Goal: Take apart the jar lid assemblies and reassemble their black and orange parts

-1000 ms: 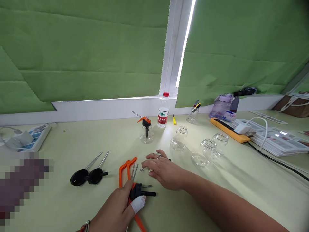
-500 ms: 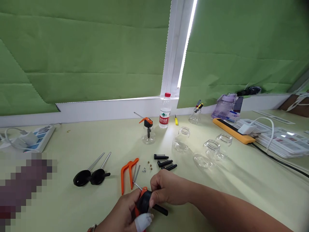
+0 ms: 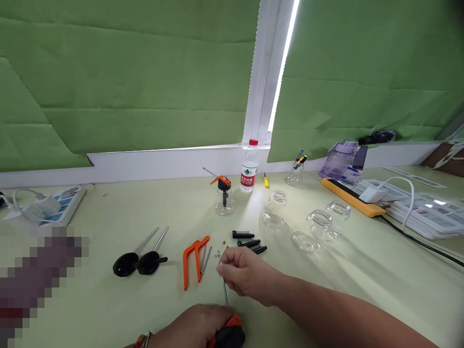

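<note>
My left hand (image 3: 197, 324), low in the middle, wraps round a black and orange pump head (image 3: 232, 333); its lower part leaves the frame. A thin metal spout tube (image 3: 225, 294) points up from the head. My right hand (image 3: 246, 273) is closed in a pinch at the tube's upper end; its fingertips are slightly blurred. Beside it lie two orange levers (image 3: 196, 256), loose metal tubes (image 3: 206, 261) and small brass and silver parts (image 3: 217, 253). Black spring plungers (image 3: 246, 239) lie just behind my right hand. Farther left are black caps (image 3: 125, 265) with metal rods.
An assembled pump bottle (image 3: 224, 193) and a water bottle (image 3: 249, 166) stand at the back. Clear jars (image 3: 273, 210) are to the right, near an orange power strip (image 3: 351, 197). A yellow screwdriver (image 3: 266, 181) lies by the wall. A pixelated patch covers the left edge.
The pump head has turned and moved down and right in my left hand, its tube now pointing up. My right hand has gone from the black part to the tube's upper end.
</note>
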`<state>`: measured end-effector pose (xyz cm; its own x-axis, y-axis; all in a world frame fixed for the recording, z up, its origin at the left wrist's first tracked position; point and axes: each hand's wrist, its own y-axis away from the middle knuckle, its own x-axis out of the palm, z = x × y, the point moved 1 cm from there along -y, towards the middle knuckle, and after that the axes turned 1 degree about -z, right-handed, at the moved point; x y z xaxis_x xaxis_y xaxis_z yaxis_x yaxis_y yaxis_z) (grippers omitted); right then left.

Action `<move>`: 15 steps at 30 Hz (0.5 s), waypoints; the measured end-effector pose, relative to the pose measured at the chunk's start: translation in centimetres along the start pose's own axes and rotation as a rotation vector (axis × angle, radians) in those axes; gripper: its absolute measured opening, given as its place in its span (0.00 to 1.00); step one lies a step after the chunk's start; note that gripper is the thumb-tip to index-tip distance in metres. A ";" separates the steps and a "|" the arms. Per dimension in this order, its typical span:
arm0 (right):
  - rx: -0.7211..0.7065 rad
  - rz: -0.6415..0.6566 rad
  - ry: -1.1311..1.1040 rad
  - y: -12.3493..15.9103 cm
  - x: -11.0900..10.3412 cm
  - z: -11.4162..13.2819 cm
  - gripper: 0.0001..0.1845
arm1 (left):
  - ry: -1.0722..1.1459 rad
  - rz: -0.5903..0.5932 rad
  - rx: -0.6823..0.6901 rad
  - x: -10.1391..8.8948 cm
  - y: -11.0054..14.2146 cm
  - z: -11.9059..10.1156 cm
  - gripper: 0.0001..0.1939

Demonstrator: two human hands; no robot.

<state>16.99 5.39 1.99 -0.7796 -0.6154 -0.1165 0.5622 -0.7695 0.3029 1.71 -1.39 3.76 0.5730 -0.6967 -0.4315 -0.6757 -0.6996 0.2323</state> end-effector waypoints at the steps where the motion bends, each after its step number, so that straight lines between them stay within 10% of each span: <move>1: -0.083 -0.063 -0.001 -0.4 0.0 -0.2 0.07 | -0.021 0.029 0.009 -0.1 -0.2 0.0 0.14; 7: -0.721 -0.168 0.843 -1.5 -0.2 -1.2 0.09 | 0.014 0.048 -0.006 -0.6 0.1 0.0 0.13; 11: -0.759 -0.040 1.250 -1.9 0.3 -1.7 0.13 | 0.091 0.033 0.001 -0.7 0.5 0.4 0.12; 15: -0.733 -0.053 1.175 -1.6 0.4 -1.3 0.18 | 0.104 -0.030 -0.085 -0.8 0.7 1.1 0.08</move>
<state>16.12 6.19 0.27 -0.3229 -0.0828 -0.9428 0.8401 -0.4838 -0.2452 0.33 -1.14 3.32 0.6403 -0.6850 -0.3476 -0.6184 -0.7281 0.2957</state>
